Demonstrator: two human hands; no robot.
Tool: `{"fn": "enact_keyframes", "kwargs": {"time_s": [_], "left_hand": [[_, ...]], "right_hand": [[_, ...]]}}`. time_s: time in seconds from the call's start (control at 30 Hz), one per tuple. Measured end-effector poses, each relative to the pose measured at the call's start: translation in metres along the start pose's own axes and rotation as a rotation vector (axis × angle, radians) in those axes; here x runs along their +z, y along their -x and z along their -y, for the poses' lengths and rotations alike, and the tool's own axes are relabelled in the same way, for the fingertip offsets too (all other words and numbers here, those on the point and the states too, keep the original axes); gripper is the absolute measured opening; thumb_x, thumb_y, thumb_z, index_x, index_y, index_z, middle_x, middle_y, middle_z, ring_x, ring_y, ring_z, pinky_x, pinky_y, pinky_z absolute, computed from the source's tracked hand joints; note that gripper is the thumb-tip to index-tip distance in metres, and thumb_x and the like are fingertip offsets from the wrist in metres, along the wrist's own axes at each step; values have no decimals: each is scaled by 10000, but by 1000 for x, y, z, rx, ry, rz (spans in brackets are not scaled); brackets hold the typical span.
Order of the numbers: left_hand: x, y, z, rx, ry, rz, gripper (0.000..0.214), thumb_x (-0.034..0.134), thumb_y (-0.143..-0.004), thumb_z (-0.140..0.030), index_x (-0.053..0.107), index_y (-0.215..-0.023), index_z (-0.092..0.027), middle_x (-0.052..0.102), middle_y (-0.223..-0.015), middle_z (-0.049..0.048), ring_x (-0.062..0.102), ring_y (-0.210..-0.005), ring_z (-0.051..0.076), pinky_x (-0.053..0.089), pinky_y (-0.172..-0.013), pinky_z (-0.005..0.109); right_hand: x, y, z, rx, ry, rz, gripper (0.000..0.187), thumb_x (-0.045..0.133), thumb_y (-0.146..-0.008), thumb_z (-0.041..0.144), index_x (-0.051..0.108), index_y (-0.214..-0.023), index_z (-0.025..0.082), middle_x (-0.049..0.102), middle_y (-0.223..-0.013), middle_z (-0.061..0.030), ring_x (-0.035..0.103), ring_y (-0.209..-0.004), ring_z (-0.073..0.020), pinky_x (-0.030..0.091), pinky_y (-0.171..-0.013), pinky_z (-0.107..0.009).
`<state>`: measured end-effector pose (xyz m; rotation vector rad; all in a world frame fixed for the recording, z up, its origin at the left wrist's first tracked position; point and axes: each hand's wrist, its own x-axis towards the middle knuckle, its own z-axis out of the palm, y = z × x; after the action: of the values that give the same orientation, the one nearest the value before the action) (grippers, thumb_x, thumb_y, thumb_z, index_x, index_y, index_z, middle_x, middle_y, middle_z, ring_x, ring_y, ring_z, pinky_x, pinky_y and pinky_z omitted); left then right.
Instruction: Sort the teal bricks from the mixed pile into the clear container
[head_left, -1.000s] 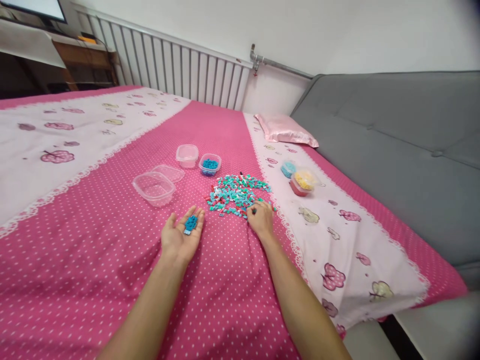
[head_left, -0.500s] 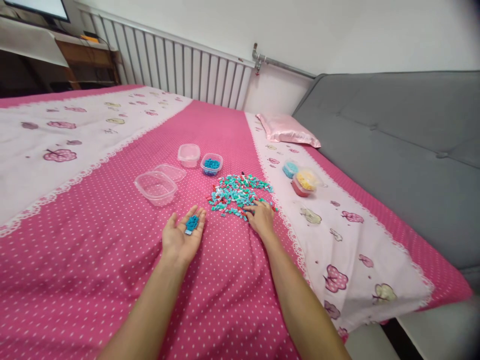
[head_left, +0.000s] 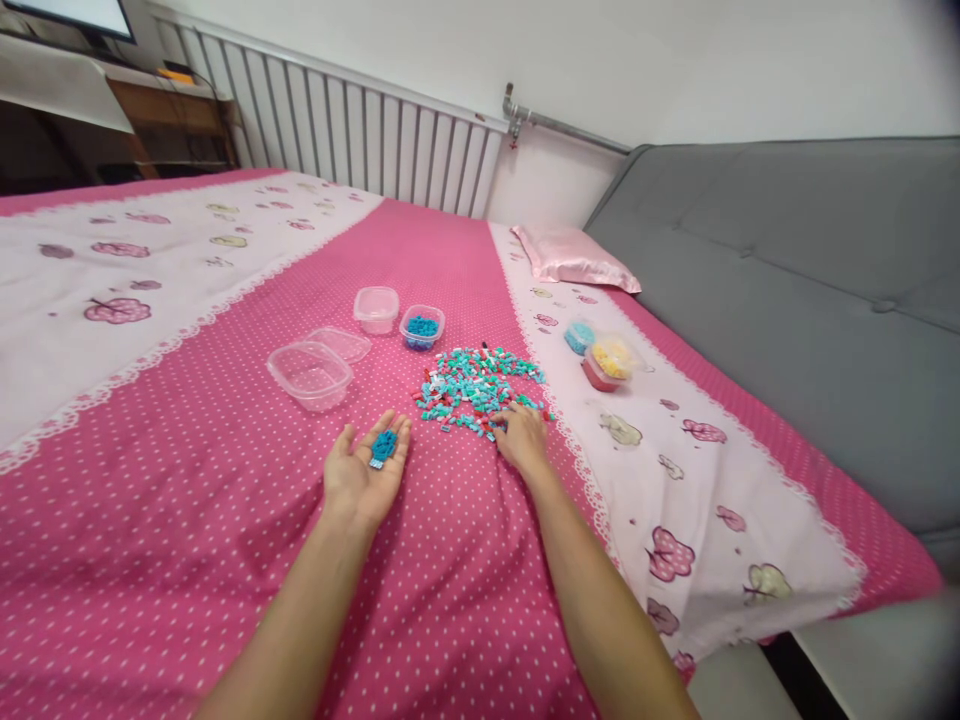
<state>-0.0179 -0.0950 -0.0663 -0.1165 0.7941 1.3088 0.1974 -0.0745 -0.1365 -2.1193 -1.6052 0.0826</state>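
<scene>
Palm up, my left hand [head_left: 365, 477] cups a small heap of blue toy building bricks [head_left: 384, 446], with a pale piece at its lower edge. My right hand [head_left: 523, 437] is at the near right edge of a spread pile of small toy building bricks [head_left: 469, 385], mostly teal and green with some red and white. Its fingers are curled down with thumb and fingertips close together; a dark bluish bit shows there, too small to make out. Beyond the pile is a clear tub of blue bricks [head_left: 422, 327].
Left of the pile are an open clear tub [head_left: 309, 376], its lid [head_left: 339, 344] and another clear tub [head_left: 376, 310]. To the right sit a tub of light blue pieces [head_left: 579, 336] and stacked tubs with yellow and red pieces [head_left: 611, 359]. A pink pillow [head_left: 574, 258] lies farther back.
My right hand's fingers have drawn in and curled closer together at the pile's edge. My left hand stays in place with the blue bricks on it.
</scene>
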Motion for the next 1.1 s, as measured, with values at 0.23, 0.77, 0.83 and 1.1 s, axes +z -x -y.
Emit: {"fn": "enact_keyframes", "kwargs": {"time_s": [0.23, 0.77, 0.83, 1.1], "left_hand": [[0, 0, 0, -3, 7, -10, 474, 292, -922, -325, 525, -1209, -29, 619, -978, 196, 642, -870, 216, 585, -612, 267], [-5, -2, 17, -167, -77, 115, 479, 274, -931, -341, 547, -1155, -16, 645, -926, 197, 659, -807, 209, 580, -657, 303], [-5, -2, 18, -176, -72, 113, 454, 283, -930, -332, 567, -1121, -33, 651, -855, 171, 659, -742, 193, 577, -631, 296], [-5, 1, 17, -187, -71, 88, 447, 285, -929, -326, 561, -1120, -32, 648, -884, 182, 658, -750, 197, 578, -616, 292]], "right_hand": [[-5, -3, 0, -40, -94, -124, 100, 625, -739, 201, 704, -793, 228, 651, -1100, -37, 509, -1091, -230, 325, -958, -379], [-33, 42, 76, -464, -515, -304, 170, 566, -867, 326, 706, -949, 276, 672, -942, -23, 538, -993, -179, 406, -917, -361], [-33, 46, 81, -499, -549, -290, 162, 571, -864, 312, 707, -946, 281, 666, -957, -23, 531, -1006, -178, 415, -921, -367], [-33, 37, 75, -433, -531, -262, 253, 479, -905, 299, 659, -1074, 245, 644, -1100, -29, 521, -1074, -166, 381, -966, -342]]}}
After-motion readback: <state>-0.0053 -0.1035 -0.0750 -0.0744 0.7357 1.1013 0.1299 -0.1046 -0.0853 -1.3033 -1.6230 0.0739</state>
